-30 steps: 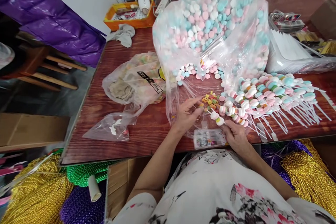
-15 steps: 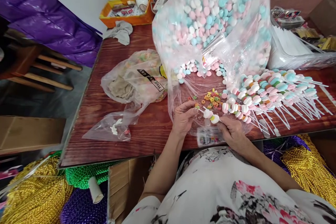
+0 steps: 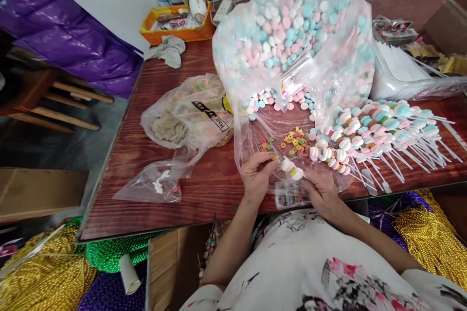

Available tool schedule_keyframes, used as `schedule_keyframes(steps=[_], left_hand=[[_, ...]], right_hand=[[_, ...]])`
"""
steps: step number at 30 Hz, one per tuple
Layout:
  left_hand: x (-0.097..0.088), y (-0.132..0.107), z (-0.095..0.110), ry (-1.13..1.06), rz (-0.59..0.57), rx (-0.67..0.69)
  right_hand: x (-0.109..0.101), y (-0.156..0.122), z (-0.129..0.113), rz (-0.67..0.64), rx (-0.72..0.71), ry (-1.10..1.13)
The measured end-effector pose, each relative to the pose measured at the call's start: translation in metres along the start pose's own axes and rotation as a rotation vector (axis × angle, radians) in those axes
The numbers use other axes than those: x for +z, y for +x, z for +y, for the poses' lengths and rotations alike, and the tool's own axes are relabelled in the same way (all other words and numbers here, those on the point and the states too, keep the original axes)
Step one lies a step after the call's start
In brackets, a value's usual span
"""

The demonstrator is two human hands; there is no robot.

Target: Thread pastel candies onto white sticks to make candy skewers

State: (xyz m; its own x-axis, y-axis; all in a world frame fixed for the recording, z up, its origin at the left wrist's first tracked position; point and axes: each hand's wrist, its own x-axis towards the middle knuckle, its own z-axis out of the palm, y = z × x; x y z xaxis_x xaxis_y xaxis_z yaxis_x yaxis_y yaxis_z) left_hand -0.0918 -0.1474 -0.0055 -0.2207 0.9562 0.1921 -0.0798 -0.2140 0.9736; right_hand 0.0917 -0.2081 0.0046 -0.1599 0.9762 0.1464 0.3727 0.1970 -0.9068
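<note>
Stringing, it seems, you pinch the candy stick (image 3: 293, 171) by its end in your right hand (image 3: 321, 188), near the loose rings (image 3: 297, 143), while your left hand (image 3: 256, 176) grips a small ring (image 3: 275, 157) whose hole likely needs lining up with the tip.

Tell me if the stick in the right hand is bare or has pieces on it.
It has pieces on it: the threaded stick in the right hand carries pale candies with a yellow piece among them.

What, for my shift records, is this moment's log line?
left hand: pinches ring; right hand: holds skewer; loose rings: beyond hands
</note>
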Motion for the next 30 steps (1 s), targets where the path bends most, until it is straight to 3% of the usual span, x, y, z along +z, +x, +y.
schedule_keyframes(steps=[3, 5, 7, 9, 11, 13, 16, 20, 23, 26, 30], left_hand=[[0.004, -0.006, -0.002, -0.199, 0.006, -0.217], [0.006, -0.008, -0.002, -0.260, -0.003, -0.285], [0.005, -0.007, -0.001, -0.196, 0.004, -0.214], [0.001, -0.005, -0.001, 0.000, -0.023, -0.012], [-0.004, -0.001, 0.001, 0.223, -0.107, 0.209], [-0.008, 0.002, 0.003, 0.339, -0.196, 0.316], [-0.008, 0.003, 0.007, 0.306, -0.233, 0.254], [-0.003, 0.005, 0.009, 0.171, -0.194, 0.071], [-0.003, 0.011, 0.010, 0.147, -0.248, -0.027], [-0.008, 0.018, 0.012, 0.172, -0.371, -0.017], [-0.014, 0.023, 0.013, 0.192, -0.495, 0.093]], right_hand=[[0.006, -0.001, 0.005, -0.008, 0.016, 0.093], [0.009, -0.001, 0.008, -0.001, 0.060, 0.137], [0.011, -0.001, 0.011, 0.003, 0.105, 0.163], [0.010, -0.001, 0.012, -0.004, 0.124, 0.167], [0.009, -0.001, 0.010, -0.005, 0.103, 0.141], [0.006, -0.001, 0.007, 0.017, 0.067, 0.096], [0.002, 0.000, 0.006, 0.034, 0.020, 0.034], [-0.006, 0.003, 0.014, -0.067, -0.063, -0.062], [-0.014, 0.006, 0.020, -0.133, -0.058, -0.077], [-0.024, 0.009, 0.022, -0.160, -0.023, -0.032], [-0.028, 0.009, 0.019, -0.140, 0.026, 0.044]])
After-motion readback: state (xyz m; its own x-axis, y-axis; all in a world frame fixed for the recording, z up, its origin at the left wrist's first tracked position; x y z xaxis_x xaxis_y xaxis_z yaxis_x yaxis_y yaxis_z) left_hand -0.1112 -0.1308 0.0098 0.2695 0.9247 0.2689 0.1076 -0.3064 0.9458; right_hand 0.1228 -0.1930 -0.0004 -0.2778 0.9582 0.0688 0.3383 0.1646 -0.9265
